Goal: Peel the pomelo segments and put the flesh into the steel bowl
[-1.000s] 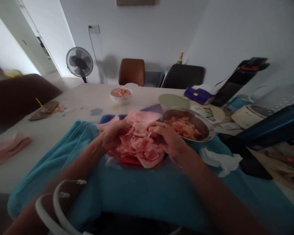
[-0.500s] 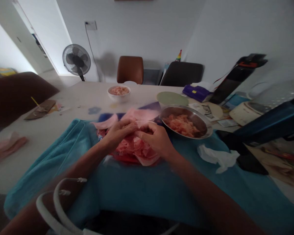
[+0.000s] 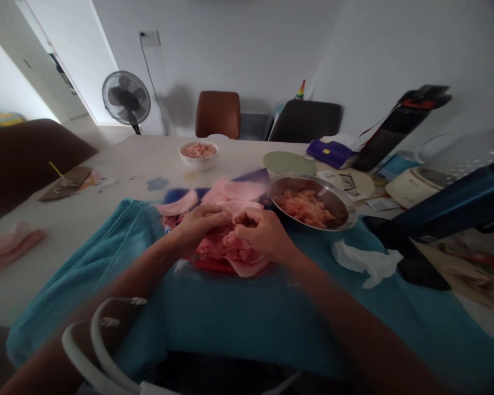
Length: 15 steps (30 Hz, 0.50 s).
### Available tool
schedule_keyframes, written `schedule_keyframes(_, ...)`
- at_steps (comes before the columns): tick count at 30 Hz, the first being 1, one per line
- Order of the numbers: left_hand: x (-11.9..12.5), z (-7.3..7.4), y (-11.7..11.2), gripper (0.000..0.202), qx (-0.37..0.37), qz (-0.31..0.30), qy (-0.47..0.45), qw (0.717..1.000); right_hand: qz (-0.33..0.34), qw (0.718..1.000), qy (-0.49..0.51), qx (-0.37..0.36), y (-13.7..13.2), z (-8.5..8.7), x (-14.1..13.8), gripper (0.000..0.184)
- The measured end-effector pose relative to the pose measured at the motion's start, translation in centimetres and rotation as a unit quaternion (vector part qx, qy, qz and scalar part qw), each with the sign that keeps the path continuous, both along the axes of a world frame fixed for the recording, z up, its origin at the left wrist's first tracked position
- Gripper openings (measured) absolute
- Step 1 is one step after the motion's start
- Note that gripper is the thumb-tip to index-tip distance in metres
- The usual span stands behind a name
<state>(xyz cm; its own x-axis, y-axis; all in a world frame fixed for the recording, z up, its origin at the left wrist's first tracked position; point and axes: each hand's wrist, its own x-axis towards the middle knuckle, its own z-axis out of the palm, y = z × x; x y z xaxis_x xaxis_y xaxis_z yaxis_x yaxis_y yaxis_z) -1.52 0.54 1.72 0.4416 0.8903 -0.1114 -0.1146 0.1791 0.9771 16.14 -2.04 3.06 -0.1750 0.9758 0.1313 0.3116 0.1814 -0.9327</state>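
Note:
My left hand (image 3: 206, 222) and my right hand (image 3: 263, 230) meet over a heap of thin, soft pink pieces (image 3: 247, 255), like cloth or paper petals. The fingers of both are closed, pinching a pink piece between them; my fingers hide much of it. Just beyond, larger curved pink sheets (image 3: 241, 191) lie spread, one of them (image 3: 177, 204) beside my left hand. Under the heap a red surface shows at the near side and dark blue at the far side. To the right of my right hand, a metal bowl (image 3: 346, 219) holds many peach-pink pieces (image 3: 302, 206).
A teal cloth (image 3: 119, 236) covers the near table. Beyond stand a white bowl (image 3: 198, 163) of pink bits and a green disc (image 3: 288, 163). At right are a crumpled white tissue (image 3: 366, 263), a purple tissue pack (image 3: 331, 153) and a tilted blue object (image 3: 456, 203). White cables (image 3: 94, 351) cross my left forearm.
My fingertips have drawn closer together, and my right fingers are curled tighter. The pink pieces beneath have shifted and bunched up slightly. The bowls stay put; the view has tilted a little.

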Motion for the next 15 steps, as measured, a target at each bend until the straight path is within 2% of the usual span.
schedule_keyframes(3, 0.0, 0.1, 0.1, 0.015, -0.077, -0.007, -0.05, 0.996, 0.037, 0.993, 0.076, -0.086, 0.3, -0.1, 0.4, 0.006)
schedule_keyframes(6, -0.1, 0.2, 0.3, 0.015, -0.12, -0.014, -0.072, 0.99, 0.063, 0.972, 0.148, -0.169, 0.7, -0.2, 0.9, 0.011)
schedule_keyframes(10, -0.3, 0.1, 0.6, 0.02, -0.158, 0.003, -0.088, 0.983, 0.059, 0.946, 0.228, -0.223, 1.0, 0.0, 1.4, 0.015)
schedule_keyframes(12, -0.3, 0.2, 0.7, 0.021, -0.161, 0.019, -0.087, 0.983, 0.073, 0.934, 0.259, -0.236, 0.7, 0.6, 1.3, 0.017)
schedule_keyframes(15, -0.3, 0.3, 0.7, 0.022, -0.152, 0.033, -0.083, 0.984, 0.133, 0.911, 0.289, -0.262, -1.2, 2.4, 0.7, 0.015)
